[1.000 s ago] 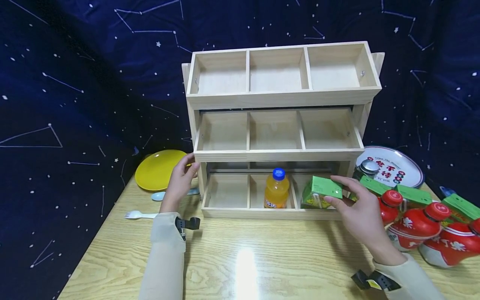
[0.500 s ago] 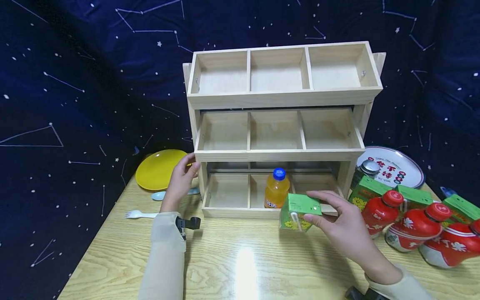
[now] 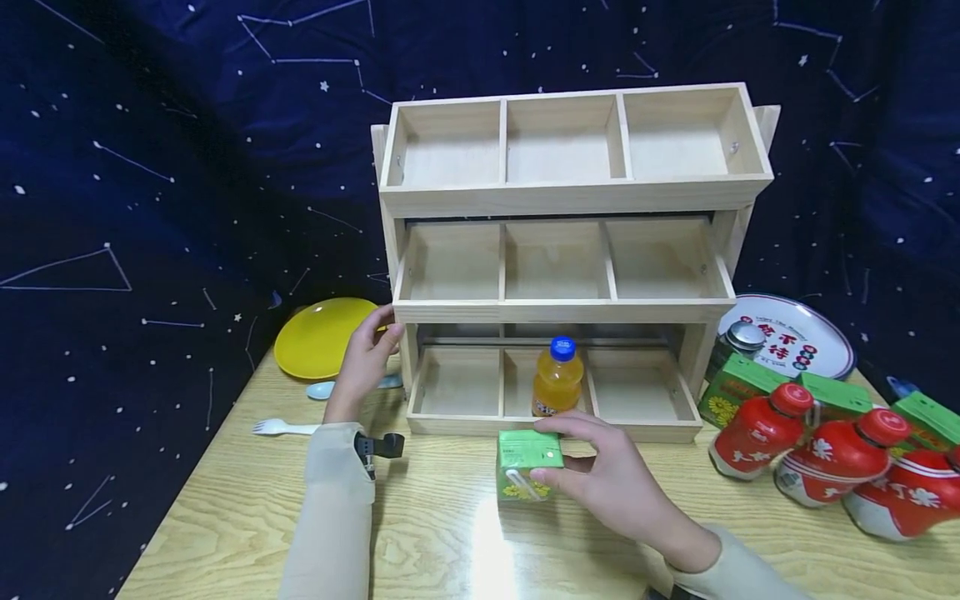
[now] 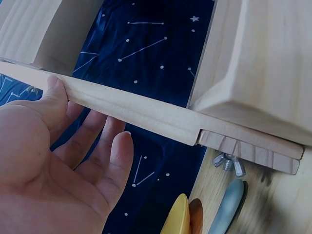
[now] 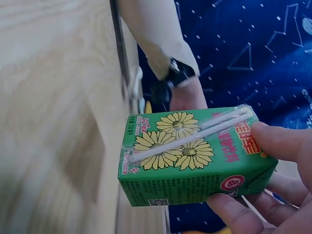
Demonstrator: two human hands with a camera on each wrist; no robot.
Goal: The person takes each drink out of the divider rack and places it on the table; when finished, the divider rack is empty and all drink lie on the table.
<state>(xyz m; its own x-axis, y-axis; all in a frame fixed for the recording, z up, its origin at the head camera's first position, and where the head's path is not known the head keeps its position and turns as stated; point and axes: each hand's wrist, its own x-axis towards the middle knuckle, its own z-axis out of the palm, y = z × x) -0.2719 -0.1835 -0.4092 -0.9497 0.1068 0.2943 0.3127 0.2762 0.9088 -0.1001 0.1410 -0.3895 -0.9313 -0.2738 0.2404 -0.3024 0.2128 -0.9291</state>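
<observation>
My right hand (image 3: 618, 487) pinches a green drink carton (image 3: 525, 454) between thumb and fingers, in front of the wooden rack's (image 3: 562, 312) bottom tier. In the right wrist view the carton shows yellow flowers and a white wrapped straw (image 5: 192, 139). My left hand (image 3: 360, 362) holds the rack's left side. Its thumb lies on the wooden side post (image 4: 131, 107) in the left wrist view, with the fingers behind. An orange juice bottle (image 3: 557, 383) with a blue cap stands in the bottom tier's middle compartment. The right compartment (image 3: 637, 387) holds nothing.
Several red-capped bottles (image 3: 757, 433) and green cartons (image 3: 738, 383) stand right of the rack, near a metal-lidded jar (image 3: 742, 337) and a printed white plate (image 3: 813, 333). Left lie a yellow plate (image 3: 318, 337), a blue spoon (image 3: 321, 390) and a white fork (image 3: 281, 427).
My right hand has taken the carton out of the bottom tier's right compartment and carried it left and toward me, past the orange juice bottle. The left hand stays on the rack.
</observation>
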